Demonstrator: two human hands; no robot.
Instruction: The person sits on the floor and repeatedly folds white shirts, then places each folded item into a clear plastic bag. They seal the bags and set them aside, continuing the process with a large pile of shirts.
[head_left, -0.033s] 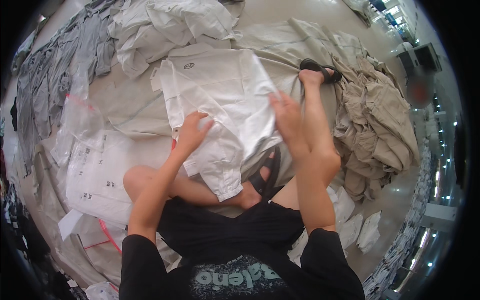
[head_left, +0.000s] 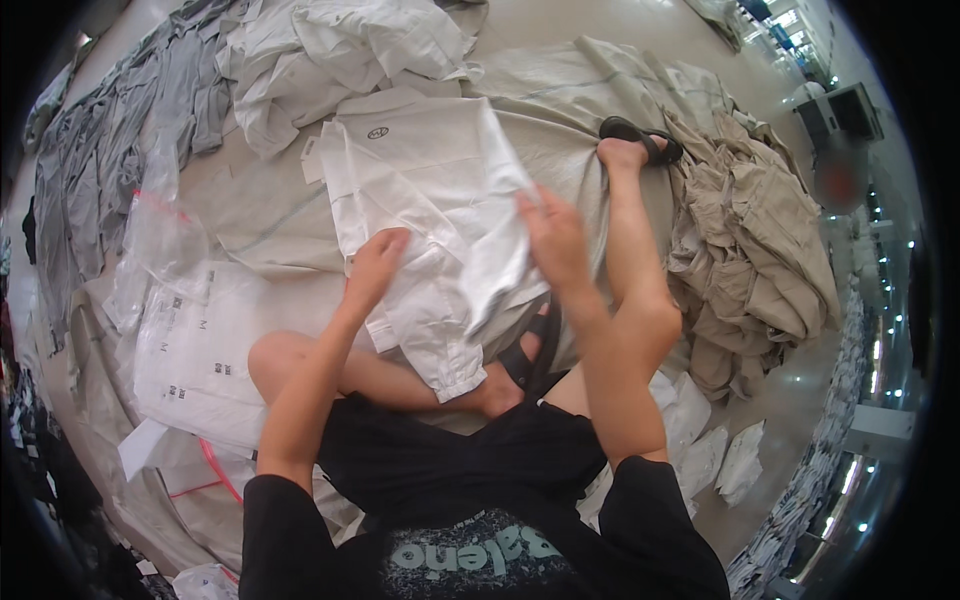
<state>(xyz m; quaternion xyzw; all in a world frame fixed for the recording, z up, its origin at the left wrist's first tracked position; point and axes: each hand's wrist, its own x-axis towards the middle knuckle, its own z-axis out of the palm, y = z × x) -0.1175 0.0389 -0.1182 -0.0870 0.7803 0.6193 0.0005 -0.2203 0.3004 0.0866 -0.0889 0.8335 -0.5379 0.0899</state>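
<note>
Head-worn fisheye, downward, close overhead

Bare sheet (head_left: 270,215) left of shirt (head_left: 420,180) open; beige heap (head_left: 750,260) blocks right.

— Does anything look different now?
— No. The left hand (head_left: 375,265) and right hand (head_left: 556,238) sit on the white shirt (head_left: 430,190) in the middle of the frame, same as before.
</note>
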